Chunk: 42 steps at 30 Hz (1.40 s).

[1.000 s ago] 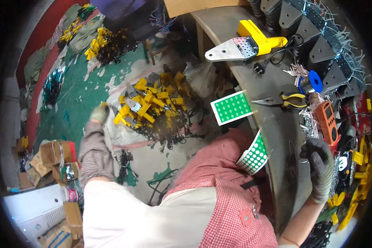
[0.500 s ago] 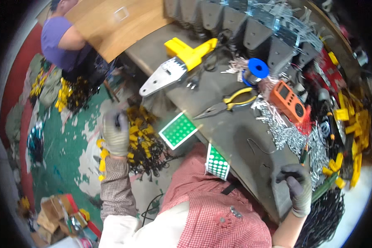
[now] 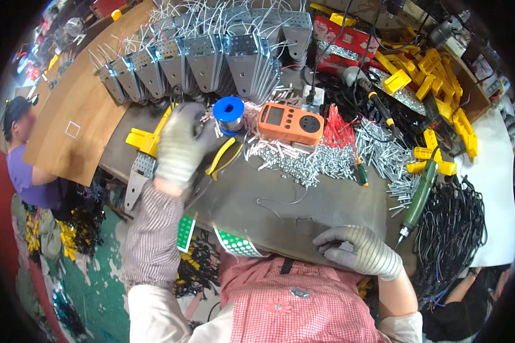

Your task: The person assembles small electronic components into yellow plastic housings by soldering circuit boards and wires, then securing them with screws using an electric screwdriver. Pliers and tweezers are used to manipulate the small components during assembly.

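Observation:
My left hand (image 3: pixel 182 146), in a striped work glove with grey fingertips, reaches over the left part of the bench. Its fingers look apart and hold nothing visible, though they are somewhat blurred. Beside and partly under it lies a yellow-handled tool (image 3: pixel 145 140) with a perforated grey metal plate (image 3: pixel 137 186). Just right of the fingers stand a blue spool of wire (image 3: pixel 229 112) and pliers with yellow handles (image 3: pixel 222 160), partly covered. My right hand (image 3: pixel 357 250), gloved alike, rests at the bench's front edge with loosely bent fingers and nothing seen in them.
Rows of grey metal brackets with white wires (image 3: pixel 203 66) line the back. An orange meter (image 3: pixel 290 123) lies amid loose screws (image 3: pixel 292 166). To the right are a green electric screwdriver (image 3: pixel 422 197), black cables (image 3: pixel 449 240) and yellow housings (image 3: pixel 426 74). Another person (image 3: pixel 37 168) is at far left.
The view has swung toward the bench. My left hand has come from over the floor at left to above the bench by the yellow-handled tool. The right hand stays near the front edge.

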Motion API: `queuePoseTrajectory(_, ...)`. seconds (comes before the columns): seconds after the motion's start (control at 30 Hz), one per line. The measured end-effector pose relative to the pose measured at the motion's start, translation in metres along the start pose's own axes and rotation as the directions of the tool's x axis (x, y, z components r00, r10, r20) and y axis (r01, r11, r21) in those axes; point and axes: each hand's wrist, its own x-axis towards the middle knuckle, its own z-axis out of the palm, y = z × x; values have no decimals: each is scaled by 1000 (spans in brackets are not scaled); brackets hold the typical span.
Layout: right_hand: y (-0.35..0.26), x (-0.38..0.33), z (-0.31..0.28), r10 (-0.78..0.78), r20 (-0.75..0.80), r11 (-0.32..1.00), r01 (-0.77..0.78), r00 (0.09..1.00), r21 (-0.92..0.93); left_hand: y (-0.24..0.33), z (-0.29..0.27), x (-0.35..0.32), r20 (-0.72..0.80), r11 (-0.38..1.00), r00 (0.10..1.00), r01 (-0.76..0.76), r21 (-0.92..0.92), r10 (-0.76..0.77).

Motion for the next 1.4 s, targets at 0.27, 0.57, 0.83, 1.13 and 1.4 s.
queuePoseTrajectory(0.27, -5, 7, 3, -193, 14, 964, 192, 981, -182, 13, 67, 118, -33, 947, 989, 147, 286, -143)
queuePoseTrajectory(0.57, 94, 62, -177, -287, -734, 328, -657, 615, -679, 128, -4, -35, 597, 944, 741, -160, -288, 308)
queuePoseTrajectory(0.83, 112, 149, -255, -303, -735, 511, -548, 606, -663, 127, 0, -111, 670, 951, 682, -138, -275, 293)
queuePoseTrajectory(1.13, 93, 86, -214, -562, -710, 524, -481, 425, -703, 202, 52, -118, 585, 865, 660, -476, -161, 472)
queuePoseTrajectory(1.4, 87, -20, -53, -547, -406, 423, -177, 732, -889, 204, 51, -113, 547, 811, 637, -567, -146, 544)
